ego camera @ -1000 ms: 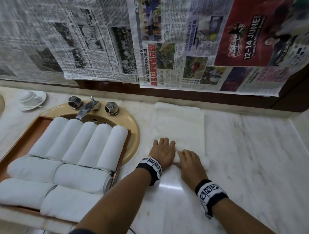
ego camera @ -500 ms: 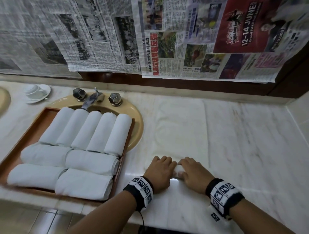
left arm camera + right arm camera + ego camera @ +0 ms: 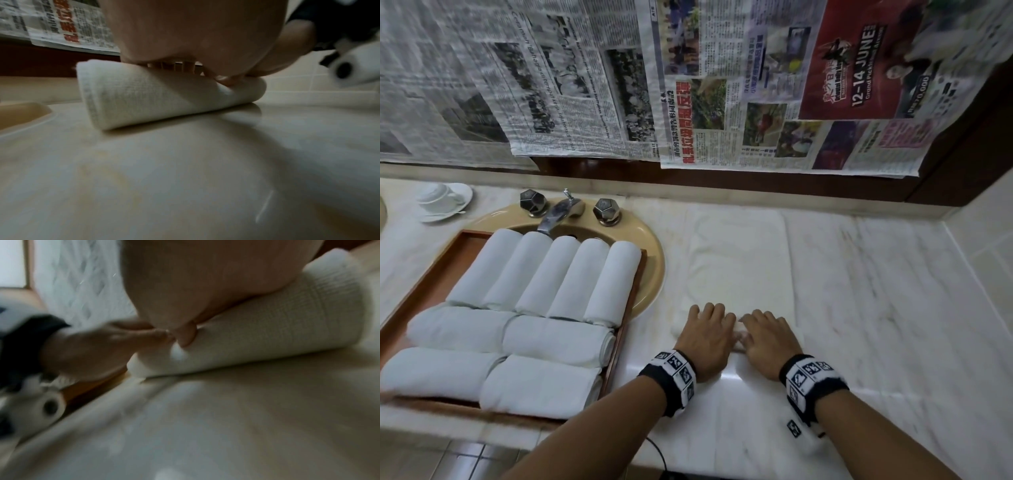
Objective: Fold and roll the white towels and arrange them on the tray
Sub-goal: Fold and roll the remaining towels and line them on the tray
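A white towel (image 3: 736, 260) lies as a long flat strip on the marble counter, its near end wound into a tight roll (image 3: 164, 97) (image 3: 277, 331). My left hand (image 3: 707, 329) (image 3: 195, 32) and right hand (image 3: 767, 337) (image 3: 205, 280) sit side by side on that roll. Their fingers drape over its top and the thumbs tuck against its near side. To the left a wooden tray (image 3: 431, 284) holds several rolled white towels (image 3: 544, 274) in rows.
The tray rests across a tan sink (image 3: 650, 260) with a chrome faucet (image 3: 558, 212) and two knobs. A white cup and saucer (image 3: 443, 200) stand at the far left. Newspapers (image 3: 688, 85) cover the back wall. Marble counter (image 3: 876, 291) stretches right to a side wall.
Both hands have stayed on the rolled end. Over the last half second they have pushed it a little away from me along the strip. The head view has shifted slightly.
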The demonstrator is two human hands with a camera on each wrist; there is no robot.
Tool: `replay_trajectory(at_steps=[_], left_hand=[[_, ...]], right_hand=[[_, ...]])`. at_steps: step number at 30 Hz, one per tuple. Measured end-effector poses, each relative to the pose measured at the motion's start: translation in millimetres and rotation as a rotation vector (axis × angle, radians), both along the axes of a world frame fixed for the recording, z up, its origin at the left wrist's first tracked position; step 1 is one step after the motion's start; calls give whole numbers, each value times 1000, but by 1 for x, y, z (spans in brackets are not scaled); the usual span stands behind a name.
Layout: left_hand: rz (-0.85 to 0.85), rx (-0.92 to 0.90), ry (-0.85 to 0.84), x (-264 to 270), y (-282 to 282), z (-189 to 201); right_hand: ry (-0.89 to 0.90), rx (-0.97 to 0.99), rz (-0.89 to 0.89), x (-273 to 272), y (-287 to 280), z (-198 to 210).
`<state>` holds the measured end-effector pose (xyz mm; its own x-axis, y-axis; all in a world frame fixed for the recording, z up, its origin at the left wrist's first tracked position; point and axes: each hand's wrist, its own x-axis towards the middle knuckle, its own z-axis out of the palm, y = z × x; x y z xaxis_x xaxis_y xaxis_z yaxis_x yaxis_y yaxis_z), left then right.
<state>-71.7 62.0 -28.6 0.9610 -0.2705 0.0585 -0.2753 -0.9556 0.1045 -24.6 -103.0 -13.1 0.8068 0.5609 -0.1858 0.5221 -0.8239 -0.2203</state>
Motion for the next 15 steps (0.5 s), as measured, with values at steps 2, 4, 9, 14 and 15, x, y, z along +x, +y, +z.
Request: replay_trajectory(at_steps=[2, 4, 9, 14, 15], left_hand=[[-26, -17, 6, 0, 4, -6], [-65, 6, 32, 7, 9, -7], [-103, 35, 158, 38, 14, 4], [9, 45, 125, 56, 7, 7], [56, 19, 80, 55, 5, 7]], right_hand=[[114, 5, -39, 12, 3, 2], [122, 35, -55, 15, 3, -2], [-197, 47, 28, -10, 1, -9], [-140, 3, 19, 5, -1, -13], [-118, -2, 36, 12, -1, -10]])
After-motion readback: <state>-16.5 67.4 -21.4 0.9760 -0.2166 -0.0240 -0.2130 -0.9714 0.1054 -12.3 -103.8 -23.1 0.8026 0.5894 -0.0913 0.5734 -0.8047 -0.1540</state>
